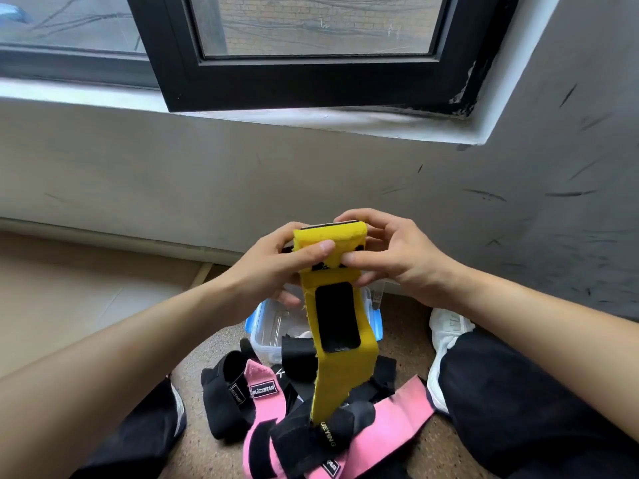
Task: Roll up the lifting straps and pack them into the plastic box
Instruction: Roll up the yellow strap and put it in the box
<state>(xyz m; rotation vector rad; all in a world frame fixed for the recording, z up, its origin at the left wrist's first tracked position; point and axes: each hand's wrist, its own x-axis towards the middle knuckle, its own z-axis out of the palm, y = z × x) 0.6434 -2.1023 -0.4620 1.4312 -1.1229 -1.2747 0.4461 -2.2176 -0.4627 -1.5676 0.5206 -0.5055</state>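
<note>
Two hands work together: the left hand [276, 267] and right hand [390, 257] pinch the folded-over top of the yellow strap [340, 375], held above the plastic box [262, 340] on the floor. Tight turns with square edges would likely serve best. Its black tail reads "UEYING".

I count one yellow strap [340, 371], one plastic box [264, 340] and one white shoe [446, 337] at right. Two pink straps [262, 402] show near me, perhaps one piece; the black straps [224, 392] tangle beyond counting.

Bare forearms [145, 344], black trousers [518, 409], white trainers [446, 335]
</note>
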